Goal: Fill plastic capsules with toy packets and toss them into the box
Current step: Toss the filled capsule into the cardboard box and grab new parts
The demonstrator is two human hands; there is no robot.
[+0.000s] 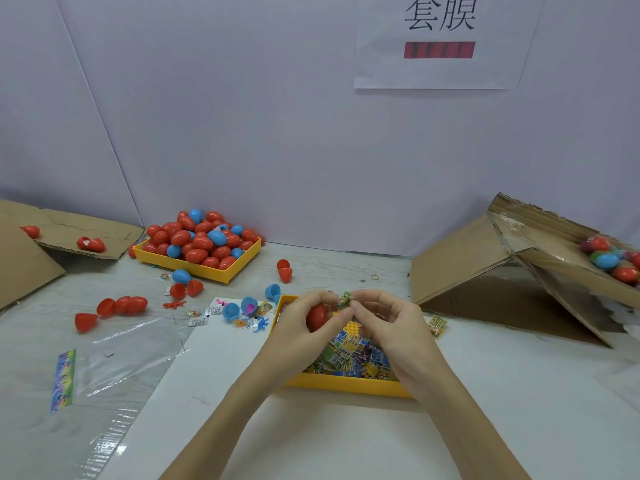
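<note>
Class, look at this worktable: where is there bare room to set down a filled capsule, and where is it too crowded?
Free: the white sheet near the person, below the yellow packet tray, and the grey tabletop between the yellow capsule tray and the tilted cardboard box. Crowded: left of the packet tray, where loose red and blue capsule halves and packets lie.

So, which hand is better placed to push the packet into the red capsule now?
The right hand. It already pinches the green packet just above the red capsule, which the left hand grips, so the left hand is busy steadying it.
</note>
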